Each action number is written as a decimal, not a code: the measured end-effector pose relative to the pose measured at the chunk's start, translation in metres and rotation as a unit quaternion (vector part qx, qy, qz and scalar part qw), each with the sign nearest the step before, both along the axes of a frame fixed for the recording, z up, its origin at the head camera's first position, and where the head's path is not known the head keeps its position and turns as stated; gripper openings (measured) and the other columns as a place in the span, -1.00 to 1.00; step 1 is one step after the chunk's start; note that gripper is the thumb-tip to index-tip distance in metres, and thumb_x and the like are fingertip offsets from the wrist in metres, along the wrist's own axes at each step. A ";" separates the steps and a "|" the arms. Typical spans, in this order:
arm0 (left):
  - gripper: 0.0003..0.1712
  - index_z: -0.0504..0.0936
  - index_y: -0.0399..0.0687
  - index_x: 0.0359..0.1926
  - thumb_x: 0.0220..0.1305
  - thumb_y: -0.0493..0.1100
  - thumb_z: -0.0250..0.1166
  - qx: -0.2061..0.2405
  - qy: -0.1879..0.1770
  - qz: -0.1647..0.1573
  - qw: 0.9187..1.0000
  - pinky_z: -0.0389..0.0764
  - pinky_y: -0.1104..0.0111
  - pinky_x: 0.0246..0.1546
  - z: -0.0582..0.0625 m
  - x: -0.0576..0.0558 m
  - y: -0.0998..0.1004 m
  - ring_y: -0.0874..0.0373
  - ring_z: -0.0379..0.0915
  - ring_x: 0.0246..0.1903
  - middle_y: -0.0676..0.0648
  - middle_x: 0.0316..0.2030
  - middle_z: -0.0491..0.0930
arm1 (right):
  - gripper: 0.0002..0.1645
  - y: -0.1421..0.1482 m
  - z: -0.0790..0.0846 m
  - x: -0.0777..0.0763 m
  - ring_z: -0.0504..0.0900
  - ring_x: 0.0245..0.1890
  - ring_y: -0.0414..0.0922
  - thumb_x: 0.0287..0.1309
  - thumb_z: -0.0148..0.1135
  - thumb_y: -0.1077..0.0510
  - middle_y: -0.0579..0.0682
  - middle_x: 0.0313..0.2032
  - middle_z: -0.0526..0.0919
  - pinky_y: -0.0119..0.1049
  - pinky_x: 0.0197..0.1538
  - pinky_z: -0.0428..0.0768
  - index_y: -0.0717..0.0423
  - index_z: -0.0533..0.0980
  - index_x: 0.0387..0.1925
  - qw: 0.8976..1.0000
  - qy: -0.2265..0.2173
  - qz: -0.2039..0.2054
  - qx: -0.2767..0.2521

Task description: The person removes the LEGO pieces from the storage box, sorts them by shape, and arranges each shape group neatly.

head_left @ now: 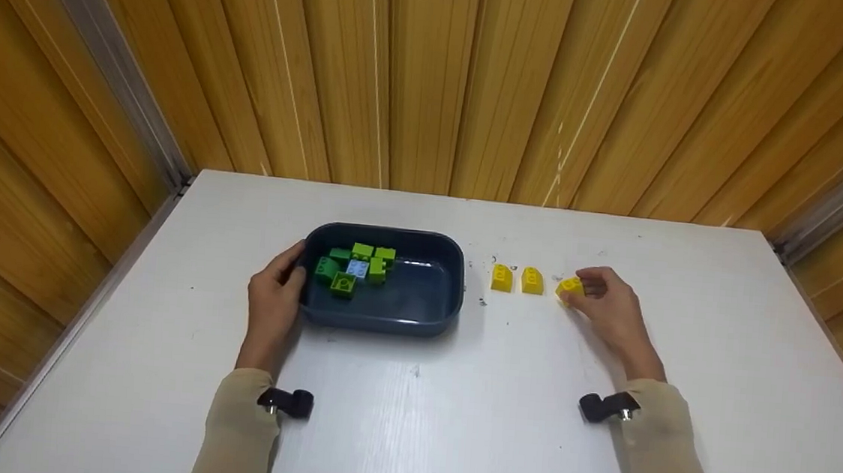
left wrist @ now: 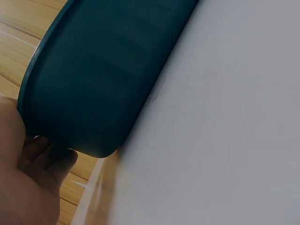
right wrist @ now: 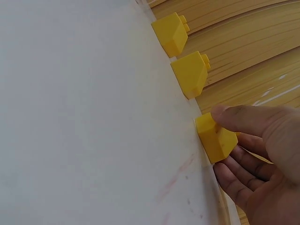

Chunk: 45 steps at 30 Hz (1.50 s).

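A dark blue plastic container (head_left: 417,296) stands on the white table. My left hand (head_left: 275,296) holds its left end, thumb and curled fingers against the wall and rim; in the left wrist view the fingers (left wrist: 62,161) are partly in shadow. Inside the container's left half lie several green toy bricks (head_left: 343,284) around a light blue brick (head_left: 357,268). To the right, my right hand (head_left: 615,312) pinches a yellow sloped brick (right wrist: 216,139) between thumb and fingers, close to the tabletop. Two similar yellow bricks, one nearer the container (head_left: 502,278) and one beside it (head_left: 532,280), stand in a row.
The white table (head_left: 407,416) reaches back to a wood-patterned panel wall (head_left: 434,79). A metal frame post (head_left: 120,55) rises at the left corner. Small dark marks show on the tabletop around the yellow bricks. A small black camera sits on each wrist.
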<state>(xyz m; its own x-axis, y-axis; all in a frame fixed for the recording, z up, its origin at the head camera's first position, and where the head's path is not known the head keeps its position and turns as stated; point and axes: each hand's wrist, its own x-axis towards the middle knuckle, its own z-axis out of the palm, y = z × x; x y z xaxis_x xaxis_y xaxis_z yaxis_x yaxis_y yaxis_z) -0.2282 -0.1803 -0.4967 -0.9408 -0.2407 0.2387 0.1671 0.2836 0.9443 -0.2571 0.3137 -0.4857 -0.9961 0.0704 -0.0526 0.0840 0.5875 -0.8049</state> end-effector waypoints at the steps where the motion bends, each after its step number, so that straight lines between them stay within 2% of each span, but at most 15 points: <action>1: -0.51 0.53 -0.25 0.44 0.58 -0.38 0.09 -0.001 0.001 0.000 1.000 0.35 0.15 0.48 0.000 0.000 0.000 -0.04 0.35 0.46 -0.22 0.40 0.52 | -0.32 0.000 0.000 0.000 0.51 0.28 0.19 0.38 0.42 0.14 0.28 0.29 0.53 0.05 0.40 0.47 0.28 0.41 0.41 1.000 0.002 0.003 -0.002; 8: -0.51 0.53 -0.27 0.44 0.57 -0.38 0.10 -0.003 0.004 0.000 1.000 0.35 0.16 0.48 0.001 0.001 0.001 -0.05 0.35 0.46 -0.22 0.40 0.52 | -0.44 0.001 0.001 -0.001 0.53 0.33 0.19 0.44 0.32 0.26 0.27 0.33 0.55 0.05 0.43 0.47 0.25 0.49 0.41 0.999 0.019 0.039 -0.003; 16: -0.51 0.53 -0.27 0.44 0.57 -0.39 0.10 0.000 0.003 0.002 1.000 0.36 0.16 0.48 0.000 0.001 0.000 -0.06 0.35 0.46 -0.23 0.40 0.51 | -0.43 0.004 -0.001 -0.004 0.46 0.42 0.20 0.50 0.23 0.30 0.24 0.43 0.46 0.07 0.50 0.38 0.16 0.45 0.47 0.998 0.009 0.067 0.005; 23: -0.51 0.53 -0.26 0.44 0.57 -0.38 0.09 -0.008 0.007 0.003 1.000 0.37 0.15 0.47 -0.001 0.001 -0.001 -0.05 0.37 0.45 -0.21 0.39 0.52 | -0.43 0.003 -0.003 -0.007 0.42 0.45 0.22 0.50 0.19 0.34 0.24 0.44 0.46 0.11 0.53 0.31 0.15 0.46 0.47 0.996 0.012 0.085 0.017; 34: -0.51 0.54 -0.23 0.44 0.57 -0.37 0.10 0.003 0.008 -0.003 1.000 0.35 0.16 0.49 -0.002 0.000 0.000 -0.04 0.35 0.46 -0.20 0.40 0.52 | -0.40 0.006 0.001 -0.008 0.36 0.50 0.19 0.51 0.22 0.29 0.18 0.47 0.44 0.14 0.56 0.24 0.08 0.44 0.50 0.996 -0.003 0.082 0.018; 41: -0.51 0.54 -0.23 0.44 0.58 -0.37 0.10 0.007 0.007 -0.004 1.000 0.35 0.17 0.48 -0.001 0.001 0.000 -0.02 0.34 0.46 -0.19 0.40 0.52 | -0.35 0.012 0.006 -0.005 0.40 0.46 0.25 0.50 0.28 0.20 0.22 0.50 0.40 0.12 0.48 0.39 0.11 0.40 0.53 0.997 -0.008 0.079 -0.009; 45: -0.50 0.53 -0.22 0.45 0.58 -0.37 0.10 0.008 0.000 -0.003 1.000 0.34 0.15 0.49 -0.001 0.001 0.001 -0.03 0.33 0.47 -0.20 0.41 0.51 | -0.37 0.013 0.009 -0.001 0.44 0.43 0.24 0.49 0.30 0.17 0.23 0.47 0.43 0.09 0.44 0.46 0.14 0.42 0.50 0.998 0.013 0.067 -0.011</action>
<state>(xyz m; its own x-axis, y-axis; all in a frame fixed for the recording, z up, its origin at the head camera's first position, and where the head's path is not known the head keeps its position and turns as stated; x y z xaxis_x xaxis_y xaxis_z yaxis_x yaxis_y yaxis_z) -0.2269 -0.1796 -0.4975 -0.9421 -0.2398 0.2343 0.1679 0.2675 0.9488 -0.2579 0.3266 -0.4764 -0.9976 -0.0643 -0.0261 -0.0156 0.5741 -0.8186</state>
